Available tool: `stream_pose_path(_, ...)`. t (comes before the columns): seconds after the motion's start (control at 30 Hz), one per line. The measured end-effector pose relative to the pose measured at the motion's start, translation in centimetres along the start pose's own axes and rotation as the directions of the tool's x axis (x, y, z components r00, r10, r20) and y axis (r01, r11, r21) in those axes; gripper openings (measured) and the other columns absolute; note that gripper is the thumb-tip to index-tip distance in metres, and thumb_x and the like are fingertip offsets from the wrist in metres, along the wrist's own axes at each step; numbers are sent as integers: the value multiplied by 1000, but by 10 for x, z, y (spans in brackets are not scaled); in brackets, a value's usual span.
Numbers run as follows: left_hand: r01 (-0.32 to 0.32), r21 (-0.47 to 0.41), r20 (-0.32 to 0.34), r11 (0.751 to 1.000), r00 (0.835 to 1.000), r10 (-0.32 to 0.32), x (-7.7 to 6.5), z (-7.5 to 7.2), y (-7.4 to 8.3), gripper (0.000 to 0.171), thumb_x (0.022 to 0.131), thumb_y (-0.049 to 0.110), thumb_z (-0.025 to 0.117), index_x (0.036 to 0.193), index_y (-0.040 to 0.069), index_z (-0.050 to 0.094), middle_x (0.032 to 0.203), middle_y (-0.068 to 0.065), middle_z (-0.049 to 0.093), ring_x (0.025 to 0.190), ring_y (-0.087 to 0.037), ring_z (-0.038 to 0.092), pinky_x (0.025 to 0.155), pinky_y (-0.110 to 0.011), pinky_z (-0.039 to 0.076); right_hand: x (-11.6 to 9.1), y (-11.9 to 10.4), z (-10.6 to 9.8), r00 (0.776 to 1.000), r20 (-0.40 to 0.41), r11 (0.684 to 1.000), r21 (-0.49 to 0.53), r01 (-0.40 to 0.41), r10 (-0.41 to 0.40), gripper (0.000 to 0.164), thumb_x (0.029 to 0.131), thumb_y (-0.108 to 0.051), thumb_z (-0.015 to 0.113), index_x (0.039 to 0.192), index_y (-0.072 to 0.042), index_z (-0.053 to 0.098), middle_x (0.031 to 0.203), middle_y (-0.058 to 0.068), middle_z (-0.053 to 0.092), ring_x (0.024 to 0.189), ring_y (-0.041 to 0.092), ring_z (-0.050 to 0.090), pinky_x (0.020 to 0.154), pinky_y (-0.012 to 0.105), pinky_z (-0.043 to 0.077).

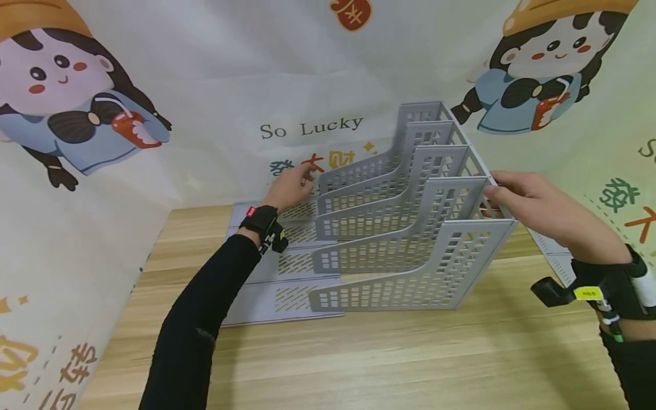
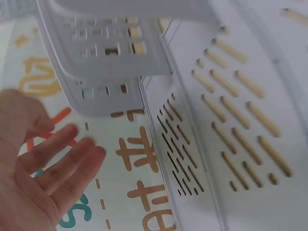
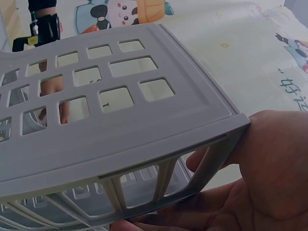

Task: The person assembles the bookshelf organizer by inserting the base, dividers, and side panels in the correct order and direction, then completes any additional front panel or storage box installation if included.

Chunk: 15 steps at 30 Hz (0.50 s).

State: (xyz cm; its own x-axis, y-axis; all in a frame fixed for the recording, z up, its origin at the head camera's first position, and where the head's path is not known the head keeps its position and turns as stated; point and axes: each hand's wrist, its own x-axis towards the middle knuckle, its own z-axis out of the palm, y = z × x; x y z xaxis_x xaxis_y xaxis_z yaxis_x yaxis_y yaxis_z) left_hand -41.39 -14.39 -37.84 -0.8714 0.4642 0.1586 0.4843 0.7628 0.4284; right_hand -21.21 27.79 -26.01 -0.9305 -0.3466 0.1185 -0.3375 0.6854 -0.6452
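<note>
A grey plastic file rack [image 1: 379, 245], made of several perforated upright dividers, stands on the table. My right hand [image 1: 538, 205] grips the slatted back panel [image 1: 474, 151], thumb on its outer edge; in the right wrist view, fingers [image 3: 211, 207] reach below and through the slats. Beyond the rack's low front ends, my left hand [image 1: 289, 188] hovers near the far divider. In the left wrist view its fingers [image 2: 72, 168] are loosely bent with nothing between them. Flat slotted panels [image 1: 256, 299] extend from under the rack's front.
A pale wooden table [image 1: 400, 364] carries the rack. Printed cloth [image 1: 220, 114] with cartoon figures and lettering hangs behind and at both sides. Another slotted grey panel [image 1: 550, 250] lies at the right, partly hidden behind my right wrist.
</note>
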Motion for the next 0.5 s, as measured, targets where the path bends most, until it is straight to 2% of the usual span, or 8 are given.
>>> stream_pose_path(0.07,0,46,-11,999,1000,0,7,1,-2,48,102,-1,42,148,5,51,133,-20,61,57,-19,45,54,-34,33,0,1,1,1000,0,1000,3,-2,2,39,110,-17,39,140,4,54,108,16,65,89,26,57,74,29,44)
stream_pose_path(0.13,-12,82,28,997,1000,10,12,4,-4,53,100,-5,40,151,6,48,119,-21,66,50,-15,26,54,-33,24,0,1,2,1000,-2,1000,6,-1,1,39,111,-17,39,140,3,54,108,16,64,89,26,57,75,29,44)
stream_pose_path(0.23,-5,131,84,991,996,-7,14,9,-2,58,98,-8,40,154,6,45,91,-23,66,51,-13,17,56,-32,20,1,2,4,1000,-6,1000,12,4,-4,40,111,-17,39,141,3,54,108,16,63,91,28,55,75,30,43)
stream_pose_path(0.3,-3,133,82,991,997,-8,13,12,-2,58,98,-8,41,154,5,44,87,-24,65,50,-12,13,56,-32,20,1,2,4,1000,-6,1000,16,3,-3,41,111,-17,39,143,4,52,111,17,63,92,29,55,77,30,43)
stream_pose_path(0.43,8,115,78,993,997,-17,10,13,1,59,99,-7,41,156,7,40,111,-27,66,48,-12,15,54,-32,22,0,2,3,1000,-4,1000,18,-14,14,43,111,-18,38,145,4,50,116,20,64,94,29,56,78,31,44)
stream_pose_path(0.5,-3,110,94,994,996,-7,9,14,2,60,100,-7,40,158,6,36,110,-29,64,47,-12,16,54,-32,23,0,2,2,1000,-6,1000,16,-22,22,43,111,-18,38,146,3,49,117,20,63,93,29,56,77,29,44)
